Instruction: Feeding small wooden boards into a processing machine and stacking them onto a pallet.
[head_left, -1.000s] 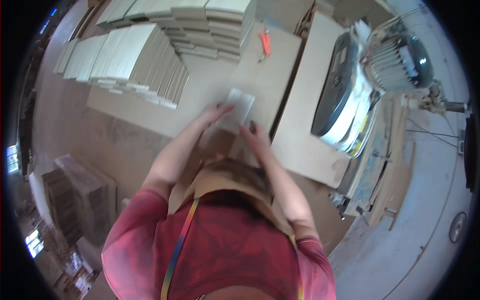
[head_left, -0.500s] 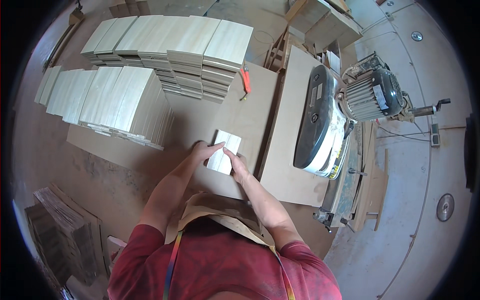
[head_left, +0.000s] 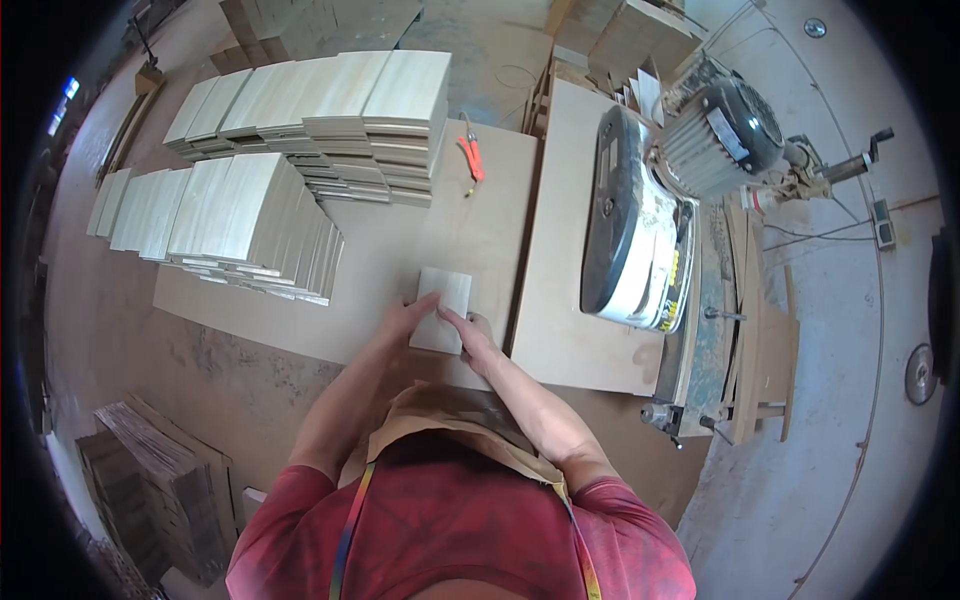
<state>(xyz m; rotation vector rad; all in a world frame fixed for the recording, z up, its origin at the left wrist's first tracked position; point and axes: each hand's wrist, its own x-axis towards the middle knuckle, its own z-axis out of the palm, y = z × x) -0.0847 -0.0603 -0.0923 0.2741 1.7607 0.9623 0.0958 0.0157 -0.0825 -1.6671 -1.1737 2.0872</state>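
Note:
A pale rectangular wooden board (head_left: 446, 292), or a thin stack of them, lies between my hands over the near part of the brown work surface (head_left: 385, 250). My left hand (head_left: 408, 316) grips its left edge, the thumb resting on the top face. On the opposite edge my right hand (head_left: 474, 338) closes, its thumb also across the top. Fingers under the board are hidden, so its thickness is hard to make out. To the left stands a near row of stacked pale boards (head_left: 222, 210), with a far row of similar stacks (head_left: 340, 90) behind it.
An orange-red handled tool (head_left: 471, 160) lies beyond the board. At right, a machine with a dark and white housing (head_left: 625, 230) and a grey motor (head_left: 715, 140) overhangs a second brown panel (head_left: 560, 250). Bundled flat sheets (head_left: 160, 480) stand at lower left.
The view has shifted slightly, moving the stacks and machine in the picture. The board in my hands has changed its tilt, and its top looks greyer. Both hands keep hold.

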